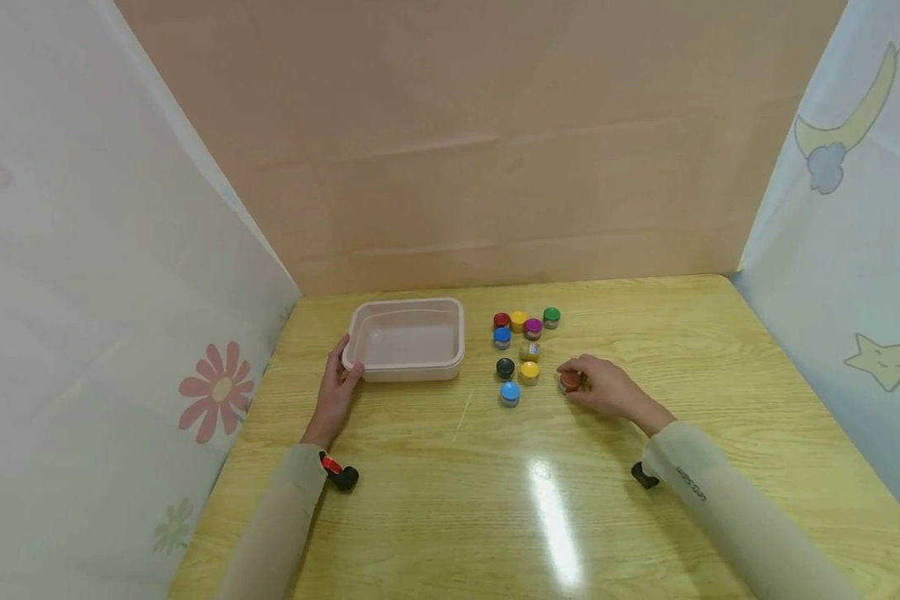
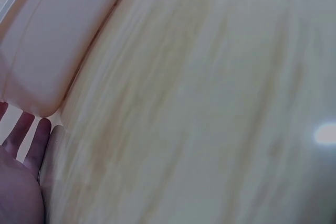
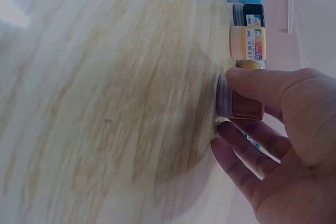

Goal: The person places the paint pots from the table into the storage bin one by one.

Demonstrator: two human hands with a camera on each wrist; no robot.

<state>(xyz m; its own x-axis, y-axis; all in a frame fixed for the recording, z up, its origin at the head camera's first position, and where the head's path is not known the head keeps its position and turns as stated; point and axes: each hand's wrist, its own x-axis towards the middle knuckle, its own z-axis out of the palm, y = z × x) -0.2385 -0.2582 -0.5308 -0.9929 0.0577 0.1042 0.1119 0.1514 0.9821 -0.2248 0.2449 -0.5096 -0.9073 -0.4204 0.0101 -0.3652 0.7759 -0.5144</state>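
A pale pink plastic tub [image 1: 403, 375] stands at the left of the table. My left hand [image 1: 336, 396] holds its near left corner, thumb at the front rim and fingers along the left side; in the left wrist view those fingers [image 2: 38, 145] reach against the tub's outer wall [image 2: 58, 40]. My right hand [image 1: 603, 387] pinches a small paint jar with a brown lid [image 1: 569, 382] between thumb and fingers. Seen from the right wrist, the thumb lies across the brown jar [image 3: 244, 106]. Whether the jar touches the table cannot be told.
Several small paint jars are grouped between tub and right hand: light blue [image 1: 510, 394], black [image 1: 505, 369], yellow [image 1: 529, 372], blue [image 1: 502, 337], red [image 1: 502, 322], purple [image 1: 533, 328], green [image 1: 551, 317]. A gold-coloured one [image 1: 530, 352] shows its label. A wall stands behind the table.
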